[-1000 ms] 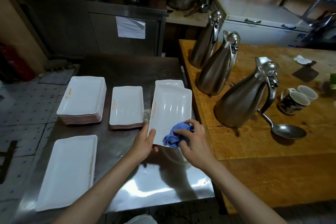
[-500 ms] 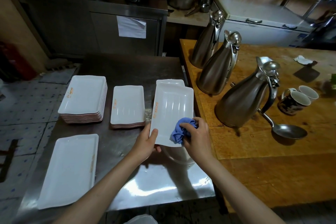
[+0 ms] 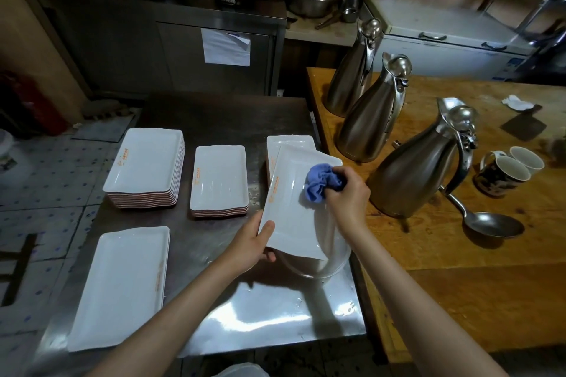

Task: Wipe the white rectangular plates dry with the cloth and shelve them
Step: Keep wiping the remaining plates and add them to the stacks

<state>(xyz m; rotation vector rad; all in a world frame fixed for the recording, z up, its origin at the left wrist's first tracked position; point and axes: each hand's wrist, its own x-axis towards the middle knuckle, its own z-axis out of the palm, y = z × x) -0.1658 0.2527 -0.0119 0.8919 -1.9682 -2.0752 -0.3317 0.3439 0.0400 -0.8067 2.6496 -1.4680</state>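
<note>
The cloth [image 3: 323, 182] is climbing from the near end toward the far end of the plate [image 3: 295, 208], bunched in the right hand [image 3: 347, 193]. The left hand [image 3: 249, 243] is pinching the near-left corner, thumb on top; the plate's long axis is running away from both hands, unwiped length lying beyond the right.

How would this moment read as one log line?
phase: wiping | left hand: holds plate | right hand: presses cloth on plate

1. The left hand [image 3: 249, 246] grips the near corner of a tilted white rectangular plate [image 3: 291, 217].
2. The right hand [image 3: 347, 193] presses a bunched blue cloth [image 3: 321, 180] onto it, above the steel counter [image 3: 214, 309].
3. Plate stacks [image 3: 144, 165] sit left.
</note>
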